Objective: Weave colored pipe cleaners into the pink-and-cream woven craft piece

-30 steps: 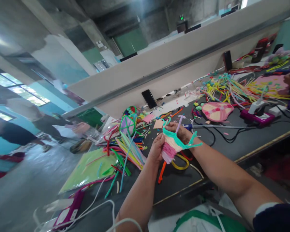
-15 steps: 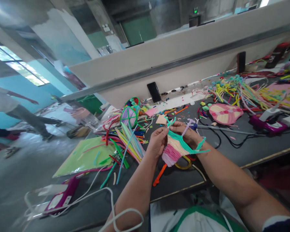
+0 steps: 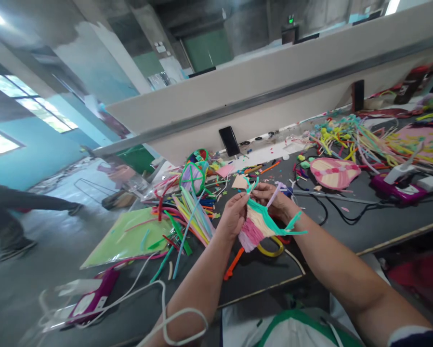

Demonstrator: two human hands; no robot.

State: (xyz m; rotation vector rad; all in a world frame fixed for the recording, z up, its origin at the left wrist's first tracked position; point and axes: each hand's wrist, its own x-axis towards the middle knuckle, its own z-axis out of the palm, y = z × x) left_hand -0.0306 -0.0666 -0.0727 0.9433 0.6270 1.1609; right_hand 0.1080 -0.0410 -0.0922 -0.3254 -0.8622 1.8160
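Both hands pinch a small piece made of pipe cleaners (image 3: 256, 222), banded in teal, cream, pink and lilac, above the table's front part. My left hand (image 3: 235, 212) is closed on its upper left corner, where teal ends stick up. Close beside it, my right hand (image 3: 274, 198) grips the teal upper edge with closed fingers. A lilac stem stands out near the right fingers, and loose teal ends reach toward the right wrist. Beneath the piece lie yellow-handled scissors (image 3: 272, 248), partly covered, and an orange pipe cleaner (image 3: 233, 265).
Bundled pastel pipe cleaners (image 3: 194, 212) and a green plastic-wrapped sheet (image 3: 120, 236) lie at left. A phone (image 3: 229, 140) leans on the partition. Purple power strips (image 3: 397, 187) with cables sit on both sides. A pink-and-cream piece (image 3: 334, 172) lies at right. Someone's legs (image 3: 10, 212) show at far left.
The hands and the pipe-cleaner piece stay together, with only a slight shift in view. The person at far left has moved, with the legs now closer to the frame's edge.
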